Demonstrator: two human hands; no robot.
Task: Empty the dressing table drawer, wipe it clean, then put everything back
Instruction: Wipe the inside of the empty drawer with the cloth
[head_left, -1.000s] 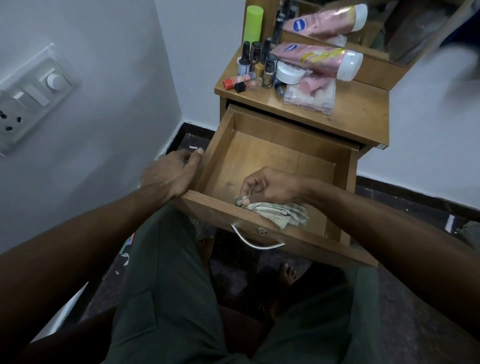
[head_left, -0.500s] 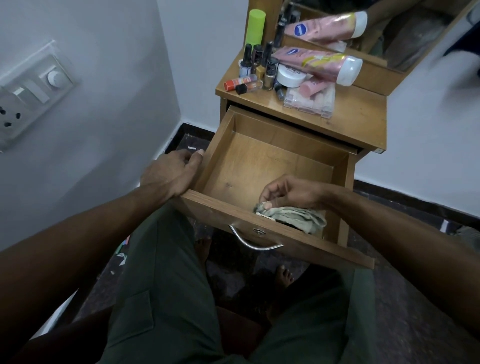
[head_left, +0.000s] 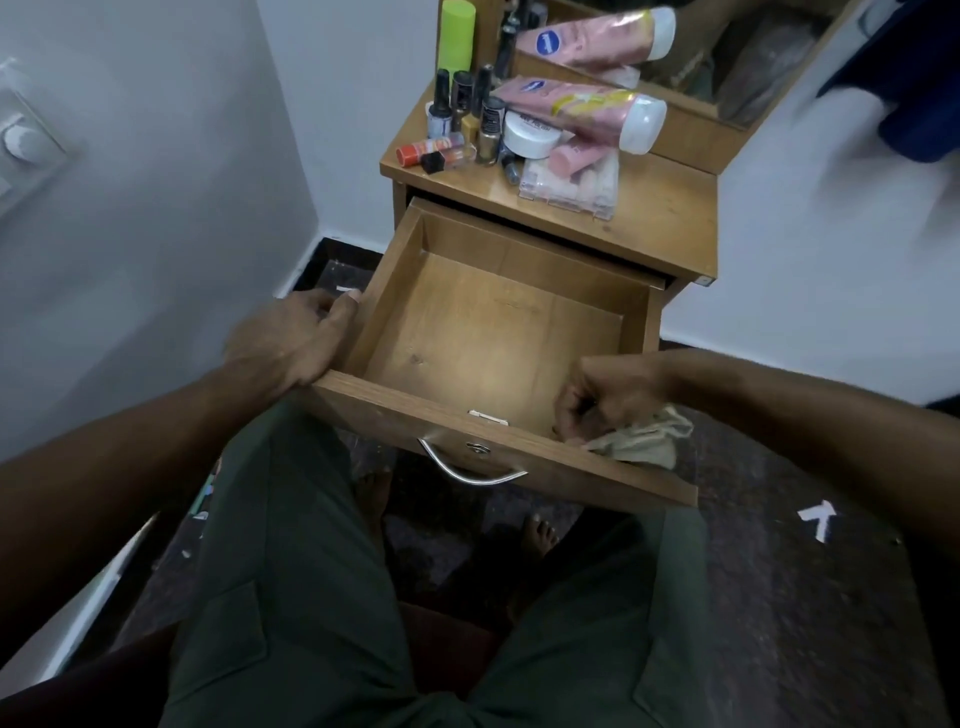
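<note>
While the drawer (head_left: 498, 332) stands pulled out from the dressing table (head_left: 670, 218), its wooden floor lies bare, with a metal handle (head_left: 470, 470) on its front panel. At the drawer's front left corner the left hand (head_left: 291, 345) grips the side wall, fingers curled over the outer face and the thumb lying along the top edge. At the drawer's front right corner the right hand (head_left: 605, 397) pinches a crumpled pale cloth (head_left: 644, 441) with bent fingers; the cloth sits bunched against the inside of the front panel and hangs partly over the right side wall. Behind the drawer, on the tabletop, stands a cluster of toiletries: a pink tube (head_left: 582, 109) lying on its side, a small white jar (head_left: 532, 136) just in front of it, several dark nail polish bottles (head_left: 470, 111) to the left, a green can (head_left: 457, 36) at the back, and a clear plastic box (head_left: 571, 184) nearest the drawer. Below the drawer's front are the person's green trousers (head_left: 291, 597) and bare toes on the dark floor (head_left: 779, 597).
</note>
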